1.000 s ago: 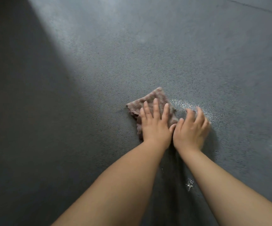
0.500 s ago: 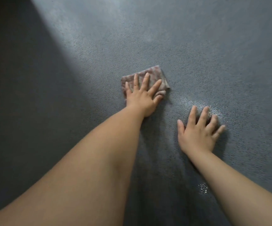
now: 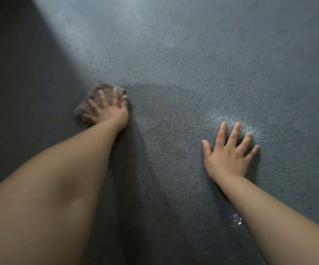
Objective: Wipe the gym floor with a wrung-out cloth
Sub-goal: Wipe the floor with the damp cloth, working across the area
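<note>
A small folded brownish cloth (image 3: pixel 95 93) lies on the dark grey textured gym floor (image 3: pixel 193 73), left of centre. My left hand (image 3: pixel 110 109) presses flat on the cloth with fingers spread and straight; both are motion-blurred. A darker damp streak runs on the floor to the right of the cloth. My right hand (image 3: pixel 230 152) rests palm down on the bare floor at the right, fingers spread, holding nothing.
A wet glint (image 3: pixel 231 121) shines on the floor just beyond my right fingertips, and a small wet spot (image 3: pixel 236 219) lies beside my right forearm. Deep shadow covers the floor at the left.
My left hand has slid the cloth away from my right hand, first forward and then to the left, leaving a damp streak. My right hand has stayed planted on the floor.
</note>
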Demonstrator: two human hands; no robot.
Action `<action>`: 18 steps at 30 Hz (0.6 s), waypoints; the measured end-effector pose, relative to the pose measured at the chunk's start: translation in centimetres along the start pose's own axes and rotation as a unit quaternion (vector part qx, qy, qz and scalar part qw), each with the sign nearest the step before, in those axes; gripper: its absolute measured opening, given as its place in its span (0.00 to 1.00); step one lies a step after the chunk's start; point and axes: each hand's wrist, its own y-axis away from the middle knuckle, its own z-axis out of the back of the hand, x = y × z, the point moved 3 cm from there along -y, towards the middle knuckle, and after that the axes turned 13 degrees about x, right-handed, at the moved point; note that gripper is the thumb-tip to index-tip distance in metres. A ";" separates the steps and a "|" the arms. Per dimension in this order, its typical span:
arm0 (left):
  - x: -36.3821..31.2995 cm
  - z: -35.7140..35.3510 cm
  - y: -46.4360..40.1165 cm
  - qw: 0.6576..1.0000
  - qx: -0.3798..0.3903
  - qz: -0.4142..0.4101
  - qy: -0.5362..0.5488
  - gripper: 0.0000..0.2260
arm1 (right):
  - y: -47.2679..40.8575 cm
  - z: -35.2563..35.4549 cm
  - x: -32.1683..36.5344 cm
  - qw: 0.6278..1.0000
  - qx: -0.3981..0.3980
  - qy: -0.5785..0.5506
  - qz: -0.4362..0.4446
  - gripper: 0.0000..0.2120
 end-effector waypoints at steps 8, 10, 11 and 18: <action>-13.9 -3.9 4.4 0.925 0.065 -0.321 -0.192 0.24 | -0.2 -0.1 -0.1 1.000 -0.003 -0.008 0.002 0.35; -13.3 -3.2 3.1 0.932 0.055 -0.303 -0.189 0.24 | -0.2 -0.1 -0.2 1.000 -0.003 -0.007 0.005 0.35; -12.6 -2.4 2.1 0.941 0.052 -0.284 -0.175 0.25 | -0.2 -0.2 -0.2 1.000 -0.003 -0.007 0.007 0.35; 1.8 2.4 -4.1 1.000 0.008 -0.006 0.026 0.30 | -0.2 0.1 -0.3 1.000 0.005 -0.015 0.013 0.35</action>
